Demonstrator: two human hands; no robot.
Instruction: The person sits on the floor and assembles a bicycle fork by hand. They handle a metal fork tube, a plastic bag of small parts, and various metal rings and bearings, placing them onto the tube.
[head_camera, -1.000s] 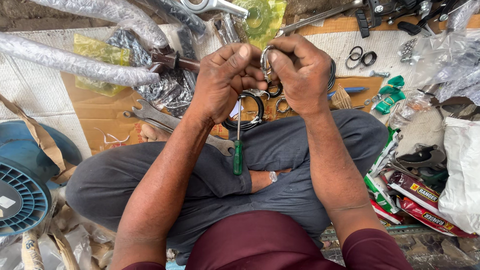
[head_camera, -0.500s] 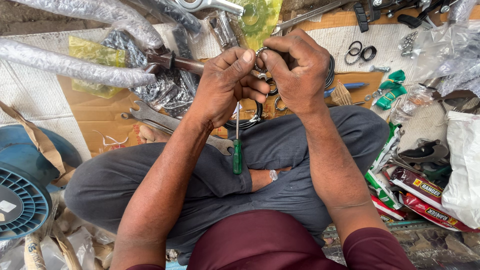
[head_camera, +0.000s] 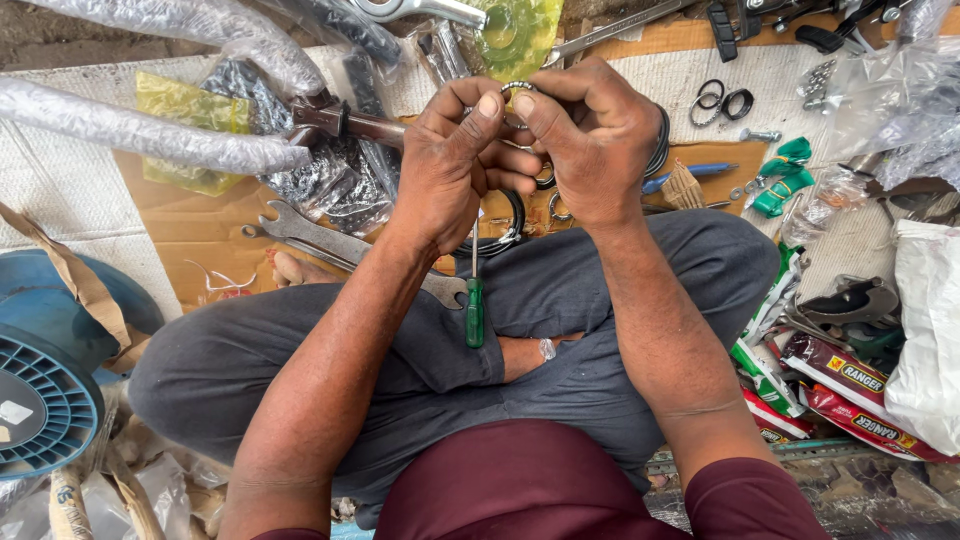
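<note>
Both hands are raised together over my crossed legs. My left hand (head_camera: 450, 165) and my right hand (head_camera: 595, 140) pinch a small metal ring (head_camera: 518, 88) between thumbs and fingertips. A thin screwdriver with a green handle (head_camera: 474, 312) hangs down from under my left palm, tip hidden inside the hand. Black rubber rings (head_camera: 660, 140) loop around my right hand near the wrist side. More dark rings (head_camera: 512, 222) lie below the hands on the cardboard.
A large open-ended spanner (head_camera: 330, 240) lies on cardboard at left. Plastic-wrapped tubes (head_camera: 150, 135) cross the upper left. A blue spool (head_camera: 40, 400) sits at lower left. Black rings (head_camera: 722, 100), a blue pen (head_camera: 690, 177) and coloured packets (head_camera: 840, 385) lie at right.
Both hands have shifted slightly; the fingertips now pinch the small ring more openly at the top. The screwdriver still hangs from my left hand.
</note>
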